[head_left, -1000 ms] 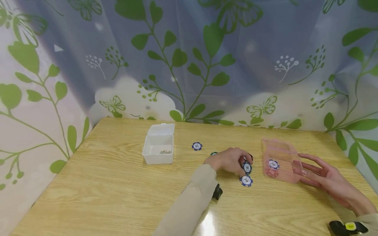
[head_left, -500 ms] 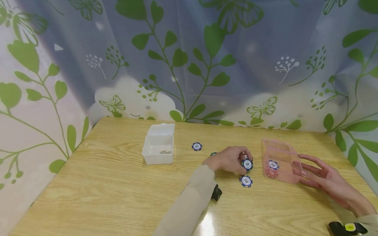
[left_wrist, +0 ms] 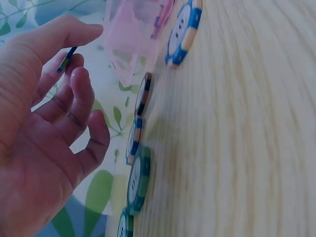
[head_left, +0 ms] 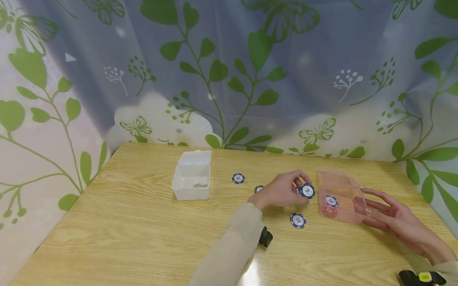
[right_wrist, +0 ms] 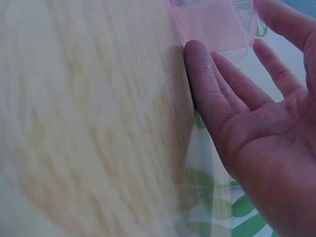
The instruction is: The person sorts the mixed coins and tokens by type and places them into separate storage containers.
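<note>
My left hand [head_left: 284, 190] pinches a blue-and-white poker chip [head_left: 307, 191] marked 50 between thumb and fingers, tilted and off the table. In the left wrist view that same chip [left_wrist: 66, 59] shows edge-on. Just to its right stands a clear pink box [head_left: 340, 216], lid raised; a blue chip [head_left: 331, 201] and a red chip [head_left: 329, 210] lie in its near-left part. My right hand [head_left: 397, 218] rests against the box's right end, fingers fairly straight. A blue 10 chip [head_left: 298, 220] lies in front of my left hand.
At left stands an open white box [head_left: 191, 192] with small shiny pieces [head_left: 200, 185] inside. Another blue 10 chip [head_left: 238, 178] lies between the boxes. A green chip [head_left: 258, 189] shows beside my left wrist; a dark chip [left_wrist: 143, 94] also lies there. A patterned curtain [head_left: 229, 79] closes the back.
My left hand has picked up the 50 chip from beside the blue 10 chip and carried it up and right, nearer the pink box. My right hand and the pink box stay put.
</note>
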### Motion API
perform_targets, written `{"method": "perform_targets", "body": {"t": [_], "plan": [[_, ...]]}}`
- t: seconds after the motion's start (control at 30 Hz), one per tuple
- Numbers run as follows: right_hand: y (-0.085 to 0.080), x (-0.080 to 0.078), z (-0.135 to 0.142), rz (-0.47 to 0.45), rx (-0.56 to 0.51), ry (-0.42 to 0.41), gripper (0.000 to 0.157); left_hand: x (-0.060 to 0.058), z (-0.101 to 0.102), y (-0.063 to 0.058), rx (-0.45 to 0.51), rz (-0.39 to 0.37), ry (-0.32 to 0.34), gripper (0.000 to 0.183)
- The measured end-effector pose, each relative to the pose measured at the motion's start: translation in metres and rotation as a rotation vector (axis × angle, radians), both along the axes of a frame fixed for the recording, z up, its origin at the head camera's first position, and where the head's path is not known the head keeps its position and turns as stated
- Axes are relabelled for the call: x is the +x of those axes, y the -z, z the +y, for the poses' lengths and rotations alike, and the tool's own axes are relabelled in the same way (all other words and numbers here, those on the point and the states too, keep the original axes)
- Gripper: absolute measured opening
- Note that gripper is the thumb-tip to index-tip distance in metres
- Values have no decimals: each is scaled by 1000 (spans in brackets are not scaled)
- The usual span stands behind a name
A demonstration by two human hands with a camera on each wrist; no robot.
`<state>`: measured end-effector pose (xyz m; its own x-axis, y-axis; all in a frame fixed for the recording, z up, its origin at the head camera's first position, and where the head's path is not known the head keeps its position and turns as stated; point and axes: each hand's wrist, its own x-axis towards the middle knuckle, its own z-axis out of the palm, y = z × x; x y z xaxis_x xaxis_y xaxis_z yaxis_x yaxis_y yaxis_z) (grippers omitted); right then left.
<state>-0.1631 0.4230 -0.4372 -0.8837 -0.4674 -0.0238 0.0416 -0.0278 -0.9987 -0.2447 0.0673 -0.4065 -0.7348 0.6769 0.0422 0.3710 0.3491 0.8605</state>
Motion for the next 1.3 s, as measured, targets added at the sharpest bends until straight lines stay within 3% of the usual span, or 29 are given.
{"method": "perform_targets", "body": {"t": [0.17, 0.3, 0.63, 0.8, 1.1, 1.3], "plan": [[-1, 0, 1, -5, 29, 40, 58, 3, 8, -3, 52, 2, -19, 40], [0, 0, 1, -8, 7, 28, 58, 6, 15, -3, 75, 12, -11, 41], [1, -2, 3, 3, -15, -4, 58, 12, 39, -8, 67, 18, 14, 44], [1, -2, 3, 11, -25, -20, 59, 13, 50, -11, 20, 52, 7, 44], [0, -3, 3, 15, -38, -47, 60, 10, 59, -13, -4, 67, -5, 42], [1, -2, 3, 16, -27, -36, 59, 9, 63, -11, -3, 33, 1, 41]]}}
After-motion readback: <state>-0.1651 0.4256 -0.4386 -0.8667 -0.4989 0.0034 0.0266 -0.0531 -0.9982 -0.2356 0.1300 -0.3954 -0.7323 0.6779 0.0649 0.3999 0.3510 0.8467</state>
